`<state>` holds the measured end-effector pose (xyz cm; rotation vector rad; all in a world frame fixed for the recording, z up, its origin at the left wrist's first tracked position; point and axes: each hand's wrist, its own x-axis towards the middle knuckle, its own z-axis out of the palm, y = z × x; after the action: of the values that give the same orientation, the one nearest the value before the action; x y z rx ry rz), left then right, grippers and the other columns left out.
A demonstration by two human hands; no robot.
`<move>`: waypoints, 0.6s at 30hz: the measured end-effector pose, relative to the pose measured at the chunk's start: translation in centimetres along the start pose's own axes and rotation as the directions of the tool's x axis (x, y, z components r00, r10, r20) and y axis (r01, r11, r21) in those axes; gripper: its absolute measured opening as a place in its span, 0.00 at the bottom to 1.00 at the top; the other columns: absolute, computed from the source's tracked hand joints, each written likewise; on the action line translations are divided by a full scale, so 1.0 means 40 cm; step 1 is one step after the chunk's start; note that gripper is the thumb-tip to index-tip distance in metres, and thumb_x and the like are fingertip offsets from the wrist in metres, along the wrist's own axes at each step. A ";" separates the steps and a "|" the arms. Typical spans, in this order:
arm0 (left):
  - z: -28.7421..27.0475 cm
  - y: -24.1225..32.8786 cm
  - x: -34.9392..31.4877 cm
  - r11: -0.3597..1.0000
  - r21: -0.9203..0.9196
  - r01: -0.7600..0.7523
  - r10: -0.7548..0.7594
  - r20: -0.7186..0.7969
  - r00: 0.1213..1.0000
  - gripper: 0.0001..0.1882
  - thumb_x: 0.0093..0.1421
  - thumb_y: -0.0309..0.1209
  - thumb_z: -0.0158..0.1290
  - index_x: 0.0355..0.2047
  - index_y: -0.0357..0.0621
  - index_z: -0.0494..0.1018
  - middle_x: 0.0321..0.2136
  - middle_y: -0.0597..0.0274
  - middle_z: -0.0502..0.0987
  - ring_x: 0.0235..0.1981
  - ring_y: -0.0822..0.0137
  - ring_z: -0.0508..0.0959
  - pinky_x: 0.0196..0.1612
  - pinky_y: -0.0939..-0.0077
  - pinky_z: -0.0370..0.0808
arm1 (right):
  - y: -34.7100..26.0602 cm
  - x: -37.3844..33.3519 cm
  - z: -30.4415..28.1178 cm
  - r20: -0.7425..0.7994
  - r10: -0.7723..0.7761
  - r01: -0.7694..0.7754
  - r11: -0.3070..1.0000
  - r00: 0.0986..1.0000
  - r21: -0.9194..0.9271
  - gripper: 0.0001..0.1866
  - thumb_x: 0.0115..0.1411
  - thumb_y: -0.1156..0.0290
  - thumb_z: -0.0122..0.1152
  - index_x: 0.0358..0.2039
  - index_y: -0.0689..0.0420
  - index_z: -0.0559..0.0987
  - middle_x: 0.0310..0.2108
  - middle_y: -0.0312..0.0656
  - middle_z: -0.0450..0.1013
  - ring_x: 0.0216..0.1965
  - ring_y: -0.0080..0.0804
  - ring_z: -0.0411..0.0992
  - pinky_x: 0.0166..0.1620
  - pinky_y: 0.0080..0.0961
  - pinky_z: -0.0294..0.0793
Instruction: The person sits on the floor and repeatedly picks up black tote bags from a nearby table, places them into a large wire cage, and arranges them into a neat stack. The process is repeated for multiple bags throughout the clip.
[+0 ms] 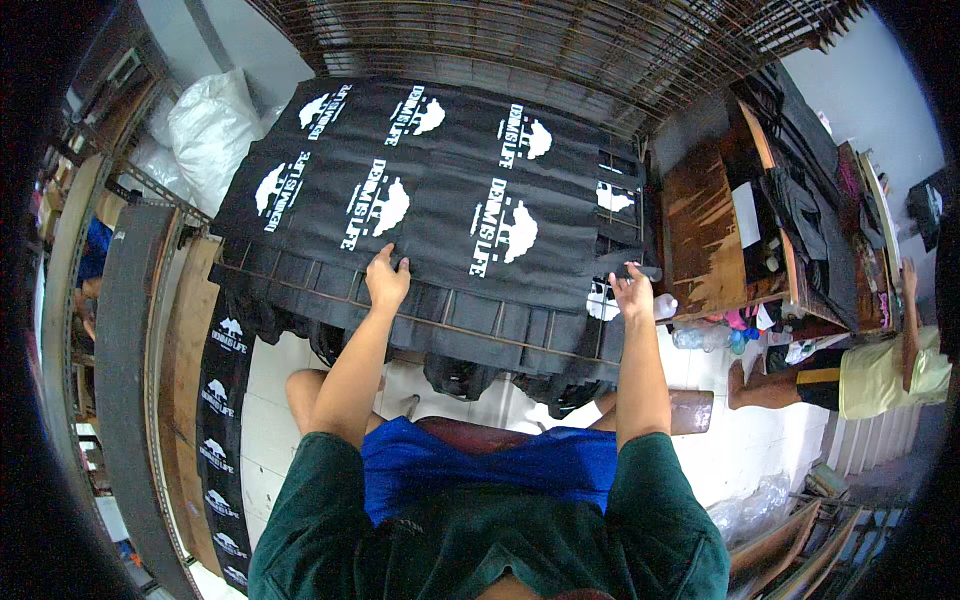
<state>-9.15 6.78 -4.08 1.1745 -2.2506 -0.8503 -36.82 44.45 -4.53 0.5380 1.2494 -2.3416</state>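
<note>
Black fabric pieces with white printed designs [440, 235] lie in overlapping rows on a wire rack [440, 318] in front of me. My left hand [388, 280] rests on the near edge of the middle piece, thumb and fingers apart. At the rack's right side, my right hand [632, 293] is raised by the fabric's edge, with its thumb and forefinger apart. A small dark piece [646, 271] shows just behind its fingertips; whether they touch it I cannot tell. A partly covered white print [601, 300] lies beside that hand.
Several wire racks [560, 40] are stacked at the far side. White plastic sacks [212, 125] stand far left, near a metal shelf frame [150, 400]. To the right are a worn wooden cabinet [700, 240], a plastic bottle [664, 306] and another person [880, 375].
</note>
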 end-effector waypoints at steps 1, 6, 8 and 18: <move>0.000 0.000 0.000 1.000 0.000 -0.010 0.010 -0.005 1.000 0.22 0.49 0.30 0.56 0.45 0.34 0.70 0.40 0.42 0.74 0.42 0.48 0.74 0.45 0.61 0.71 | 0.000 -0.013 0.014 -0.013 -0.017 0.017 1.000 1.000 0.008 0.06 0.56 0.75 0.55 0.35 0.54 0.70 0.38 0.38 0.67 0.40 0.32 0.66 0.43 0.34 0.72; -0.018 0.005 -0.017 0.999 0.038 -0.014 0.014 -0.005 1.000 0.21 0.49 0.30 0.55 0.45 0.36 0.71 0.37 0.43 0.75 0.40 0.47 0.74 0.44 0.60 0.70 | -0.006 -0.071 0.031 -0.031 -0.099 0.098 0.994 0.995 -0.054 0.08 0.57 0.77 0.51 0.37 0.50 0.68 0.38 0.35 0.67 0.38 0.31 0.65 0.44 0.39 0.71; -0.009 -0.022 -0.016 0.998 0.039 -0.051 0.052 -0.017 0.999 0.21 0.49 0.30 0.55 0.44 0.36 0.71 0.37 0.43 0.75 0.40 0.47 0.75 0.44 0.60 0.70 | -0.001 -0.070 0.020 -0.060 -0.099 0.096 0.994 0.993 -0.045 0.09 0.57 0.78 0.50 0.38 0.51 0.67 0.40 0.38 0.64 0.38 0.33 0.64 0.43 0.39 0.73; -0.022 0.006 -0.020 0.994 0.086 -0.064 0.065 -0.013 0.998 0.20 0.49 0.29 0.56 0.44 0.35 0.71 0.36 0.44 0.75 0.39 0.49 0.75 0.43 0.61 0.71 | 0.013 -0.042 0.023 -0.133 -0.068 0.074 0.996 0.989 0.040 0.17 0.55 0.81 0.51 0.44 0.58 0.62 0.44 0.44 0.61 0.41 0.36 0.62 0.50 0.44 0.69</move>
<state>-8.31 7.27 -3.38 1.1352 -2.3190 -0.7238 -35.28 43.72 -3.54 0.6837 1.2961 -2.4327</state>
